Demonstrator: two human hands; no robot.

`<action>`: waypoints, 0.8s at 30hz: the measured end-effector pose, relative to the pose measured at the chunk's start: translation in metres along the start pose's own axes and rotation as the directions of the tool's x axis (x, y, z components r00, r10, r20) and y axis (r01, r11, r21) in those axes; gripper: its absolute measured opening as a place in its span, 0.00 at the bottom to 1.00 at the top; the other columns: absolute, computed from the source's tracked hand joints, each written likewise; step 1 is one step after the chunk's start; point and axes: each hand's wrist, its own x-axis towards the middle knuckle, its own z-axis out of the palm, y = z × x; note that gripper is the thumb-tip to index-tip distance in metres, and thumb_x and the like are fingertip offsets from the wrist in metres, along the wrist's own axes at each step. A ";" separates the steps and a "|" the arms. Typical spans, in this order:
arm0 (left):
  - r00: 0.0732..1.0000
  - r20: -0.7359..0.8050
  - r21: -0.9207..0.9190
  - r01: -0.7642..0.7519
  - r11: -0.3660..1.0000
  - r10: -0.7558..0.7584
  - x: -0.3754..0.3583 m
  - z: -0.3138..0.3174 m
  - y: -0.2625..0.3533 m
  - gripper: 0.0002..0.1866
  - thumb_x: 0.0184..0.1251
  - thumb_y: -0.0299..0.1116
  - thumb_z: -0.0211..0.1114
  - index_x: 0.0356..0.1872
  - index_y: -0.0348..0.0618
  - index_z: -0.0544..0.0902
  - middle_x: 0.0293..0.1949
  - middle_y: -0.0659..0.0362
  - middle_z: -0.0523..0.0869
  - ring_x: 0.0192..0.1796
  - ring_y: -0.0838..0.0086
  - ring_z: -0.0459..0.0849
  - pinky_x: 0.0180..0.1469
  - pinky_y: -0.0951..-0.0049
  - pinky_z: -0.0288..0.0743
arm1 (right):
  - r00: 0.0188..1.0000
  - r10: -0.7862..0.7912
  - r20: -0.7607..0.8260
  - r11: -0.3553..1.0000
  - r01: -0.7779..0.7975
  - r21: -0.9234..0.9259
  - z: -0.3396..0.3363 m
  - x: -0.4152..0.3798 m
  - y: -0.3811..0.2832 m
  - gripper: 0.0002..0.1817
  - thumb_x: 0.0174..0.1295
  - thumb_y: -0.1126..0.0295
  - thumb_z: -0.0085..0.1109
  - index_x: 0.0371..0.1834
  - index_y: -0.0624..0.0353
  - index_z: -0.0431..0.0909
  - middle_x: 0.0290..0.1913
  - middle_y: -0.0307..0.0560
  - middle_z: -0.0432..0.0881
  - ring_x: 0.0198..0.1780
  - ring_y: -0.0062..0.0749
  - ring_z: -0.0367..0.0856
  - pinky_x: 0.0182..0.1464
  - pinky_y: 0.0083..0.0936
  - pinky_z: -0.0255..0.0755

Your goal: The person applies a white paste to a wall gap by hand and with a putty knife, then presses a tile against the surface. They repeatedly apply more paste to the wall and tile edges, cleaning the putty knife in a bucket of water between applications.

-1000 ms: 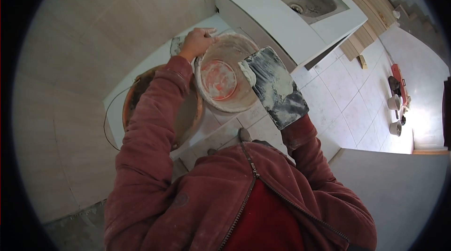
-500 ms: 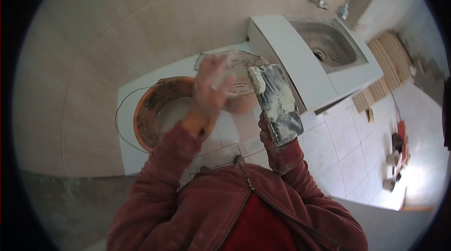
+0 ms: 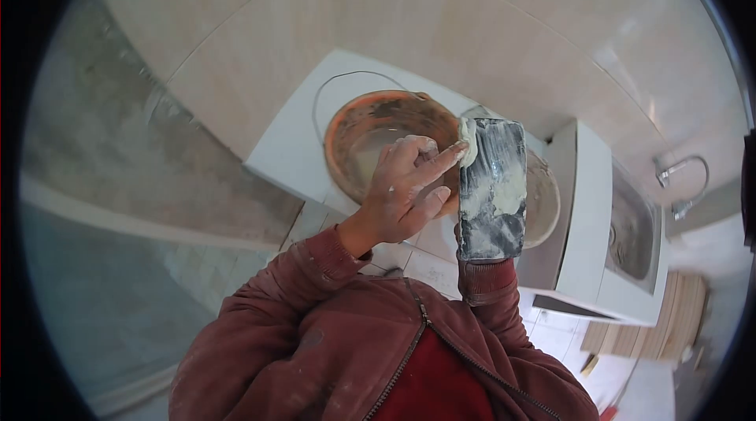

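My left hand (image 3: 405, 189) is dusted with white residue and holds nothing. Its index finger stretches out to the creamy paste (image 3: 468, 144) along the left edge of a black rectangular float (image 3: 493, 189); the other fingers are partly bent and the thumb stands apart. White paste smears the float's upturned face. Behind it, mostly hidden, my right hand (image 3: 457, 235) grips the float from underneath. An orange bucket (image 3: 339, 137) with cloudy liquid stands just beyond my left hand. Partly covered by the float is a round, pale-crusted tub (image 3: 545, 200).
Bucket and tub stand on a white surface (image 3: 293, 133) against a tiled wall (image 3: 409, 11). To the right are a white counter (image 3: 587, 208), a steel sink (image 3: 636, 224) and a curved faucet (image 3: 693, 177). Wooden slats (image 3: 669, 318) lie lower right.
The view has turned toward the left. My left hand has moved from above the bucket to the float's edge, its index finger now at the paste. The float stays in my right hand.
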 end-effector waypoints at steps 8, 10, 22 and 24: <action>0.998 0.014 -0.156 0.056 0.986 -0.055 -0.014 -0.001 0.009 0.22 0.57 0.33 0.56 0.54 0.38 0.77 0.40 0.54 0.71 0.42 0.68 0.71 0.50 0.69 0.63 | 0.982 0.185 0.043 0.408 -0.116 0.906 0.004 0.007 0.000 0.23 0.68 0.71 0.46 0.65 0.62 0.58 0.57 0.49 0.71 0.54 0.29 0.72 0.55 0.23 0.72; 0.996 -0.003 -0.309 0.088 0.947 -0.093 -0.027 -0.004 0.007 0.19 0.60 0.33 0.56 0.53 0.40 0.78 0.39 0.56 0.73 0.41 0.70 0.72 0.50 0.69 0.65 | 0.987 0.148 0.071 0.396 -0.124 0.910 0.018 0.017 -0.008 0.23 0.68 0.71 0.46 0.65 0.62 0.58 0.57 0.49 0.71 0.55 0.30 0.72 0.55 0.23 0.71; 0.534 -0.482 -0.657 0.304 0.690 -0.695 -0.124 -0.114 -0.066 0.37 0.58 0.26 0.56 0.70 0.40 0.53 0.44 0.59 0.72 0.38 0.79 0.71 0.41 0.78 0.70 | 0.968 -0.035 0.249 0.411 -0.213 0.886 0.022 -0.012 -0.013 0.24 0.68 0.70 0.46 0.66 0.61 0.58 0.60 0.48 0.69 0.58 0.31 0.70 0.60 0.25 0.67; 0.575 -0.525 -0.411 0.474 0.779 -0.627 -0.119 -0.119 -0.087 0.42 0.57 0.24 0.59 0.72 0.41 0.46 0.45 0.56 0.72 0.39 0.77 0.71 0.41 0.78 0.70 | 0.970 -0.020 0.241 0.447 -0.207 0.870 0.019 -0.017 -0.006 0.24 0.68 0.70 0.46 0.66 0.61 0.57 0.60 0.48 0.69 0.59 0.31 0.69 0.60 0.25 0.67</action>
